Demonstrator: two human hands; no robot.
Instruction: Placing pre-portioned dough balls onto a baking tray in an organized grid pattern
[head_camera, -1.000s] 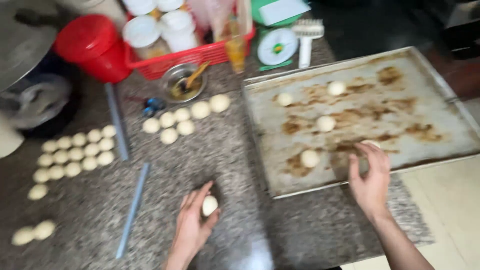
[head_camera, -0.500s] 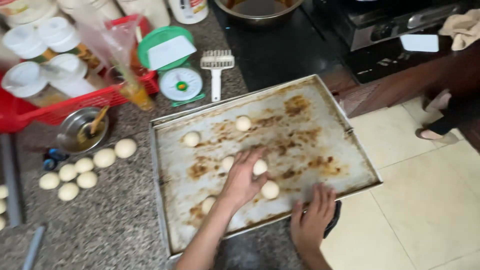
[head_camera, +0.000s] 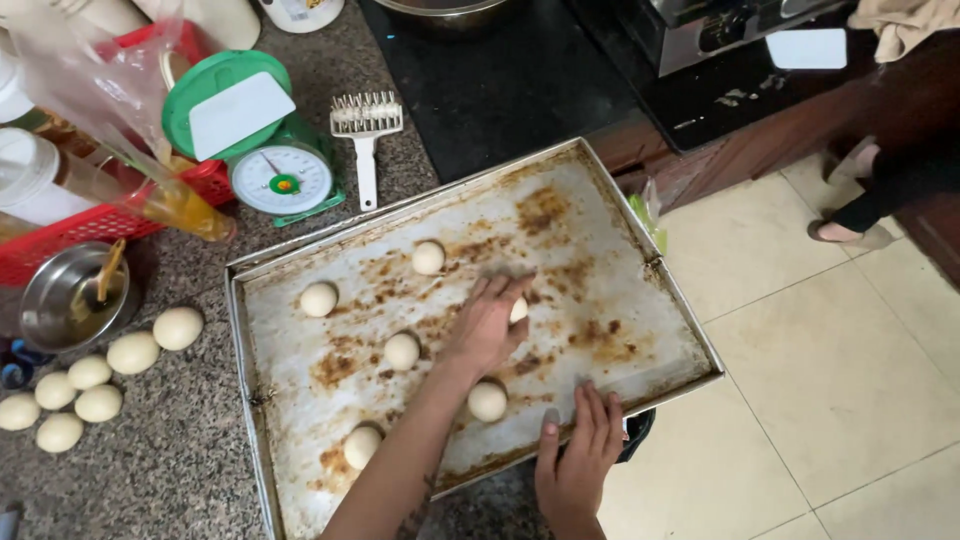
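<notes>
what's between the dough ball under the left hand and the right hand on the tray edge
One dough ball sits between the left hand and the right hand; otherwise bare, stained tray, in the head view.

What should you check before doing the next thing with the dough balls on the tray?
1. Left hand on a dough ball: ok, fingers cover most of it.
2. Right hand steadying the tray at its near edge: ok.
3. Tray fully on the counter: not ok, its right end overhangs the floor.
4. Balls on the tray apart: ok.
5. Bare room left on the tray: ok, right side.
6. More balls waiting on the counter: ok.
</notes>
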